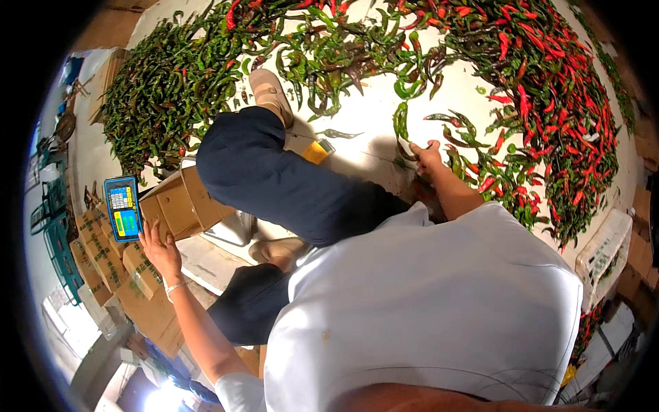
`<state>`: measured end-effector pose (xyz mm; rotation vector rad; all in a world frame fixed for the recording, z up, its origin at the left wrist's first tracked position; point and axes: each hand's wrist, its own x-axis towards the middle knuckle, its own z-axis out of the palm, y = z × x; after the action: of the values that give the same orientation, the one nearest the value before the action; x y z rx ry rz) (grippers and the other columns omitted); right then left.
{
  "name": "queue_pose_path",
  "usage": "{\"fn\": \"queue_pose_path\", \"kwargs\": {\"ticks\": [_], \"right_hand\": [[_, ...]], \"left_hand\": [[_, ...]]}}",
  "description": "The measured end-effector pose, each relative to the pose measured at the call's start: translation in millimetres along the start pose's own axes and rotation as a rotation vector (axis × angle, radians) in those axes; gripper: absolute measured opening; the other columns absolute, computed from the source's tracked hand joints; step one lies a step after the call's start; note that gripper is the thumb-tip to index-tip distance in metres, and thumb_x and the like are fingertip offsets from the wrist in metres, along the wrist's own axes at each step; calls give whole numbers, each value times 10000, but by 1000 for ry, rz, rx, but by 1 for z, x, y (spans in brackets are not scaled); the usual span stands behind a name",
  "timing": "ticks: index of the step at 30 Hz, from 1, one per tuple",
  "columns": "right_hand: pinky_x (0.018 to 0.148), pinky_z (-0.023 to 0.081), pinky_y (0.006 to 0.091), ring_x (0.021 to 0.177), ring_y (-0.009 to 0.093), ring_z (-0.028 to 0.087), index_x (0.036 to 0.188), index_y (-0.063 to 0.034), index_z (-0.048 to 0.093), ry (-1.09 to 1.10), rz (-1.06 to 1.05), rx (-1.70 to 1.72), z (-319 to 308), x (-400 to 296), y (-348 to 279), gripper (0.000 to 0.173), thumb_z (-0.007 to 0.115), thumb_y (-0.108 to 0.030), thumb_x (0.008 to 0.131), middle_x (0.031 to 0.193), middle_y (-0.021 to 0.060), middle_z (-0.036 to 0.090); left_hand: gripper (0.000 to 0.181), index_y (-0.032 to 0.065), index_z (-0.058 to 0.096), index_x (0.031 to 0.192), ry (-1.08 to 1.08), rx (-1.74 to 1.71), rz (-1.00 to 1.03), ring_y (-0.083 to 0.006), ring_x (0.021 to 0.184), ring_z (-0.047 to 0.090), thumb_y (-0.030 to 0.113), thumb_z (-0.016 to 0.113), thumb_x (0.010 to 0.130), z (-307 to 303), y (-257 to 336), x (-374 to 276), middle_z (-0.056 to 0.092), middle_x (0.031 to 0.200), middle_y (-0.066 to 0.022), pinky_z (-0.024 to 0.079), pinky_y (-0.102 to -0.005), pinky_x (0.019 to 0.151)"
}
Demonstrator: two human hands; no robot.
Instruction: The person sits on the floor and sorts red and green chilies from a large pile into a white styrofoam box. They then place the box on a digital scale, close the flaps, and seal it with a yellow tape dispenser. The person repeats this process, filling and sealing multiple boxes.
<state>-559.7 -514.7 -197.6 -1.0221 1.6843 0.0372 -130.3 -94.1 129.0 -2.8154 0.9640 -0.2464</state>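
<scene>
My right hand (428,156) is low over the pale floor, its fingers at a dark chili pepper (406,149), just below a green chili pepper (400,121). Whether the fingers grip the dark pepper is hard to tell. My left hand (160,250) is spread, with its fingertips at the lower edge of a digital scale's display (123,208) with a keypad. Beside that display an open cardboard box (180,203) stands on the scale. A yellow object (318,152) lies on the floor near my knee, close to a single green pepper (339,134).
A large heap of green peppers (170,92) spreads at the upper left. Red and green peppers (556,118) are piled at the right. Stacked cardboard cartons (105,257) stand at the left, and a white plastic crate (603,257) is at the lower right.
</scene>
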Motion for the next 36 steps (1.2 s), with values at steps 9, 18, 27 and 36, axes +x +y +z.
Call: {"fn": "queue_pose_path", "kwargs": {"ticks": [9, 18, 27, 36], "right_hand": [[989, 303, 386, 1182, 269, 396, 1333, -77, 308, -755, -276, 266, 161, 5, -162, 758, 705, -261, 713, 1303, 157, 402], [789, 452, 285, 945, 174, 566, 1181, -78, 548, -498, -754, 202, 126, -46, -189, 474, 677, -226, 750, 1110, 109, 590], [347, 325, 277, 374, 135, 417, 591, -65, 498, -111, -246, 201, -90, 10, 22, 220, 482, -129, 801, 488, 40, 467], [394, 446, 248, 505, 134, 527, 880, -71, 538, 13, 37, 584, -134, -32, 90, 109, 461, -148, 872, 671, 48, 556]], "left_hand": [[336, 83, 564, 1144, 54, -296, 5, -324, 1305, 241, 246, 544, 852, -59, 80, -13, 356, 1375, -98, 218, -411, 1048], [393, 15, 473, 1233, -340, -1152, -340, -186, 1153, 453, 168, 540, 877, -88, 58, -32, 505, 1234, -87, 321, -297, 985], [350, 80, 536, 1186, -443, -1177, -72, -120, 1014, 525, 255, 528, 883, -59, 107, 31, 574, 1122, -29, 384, -257, 854], [383, 11, 499, 1190, -624, -739, 490, -219, 1023, 543, 218, 542, 871, -56, 175, 89, 570, 1136, -125, 420, -313, 867]]}}
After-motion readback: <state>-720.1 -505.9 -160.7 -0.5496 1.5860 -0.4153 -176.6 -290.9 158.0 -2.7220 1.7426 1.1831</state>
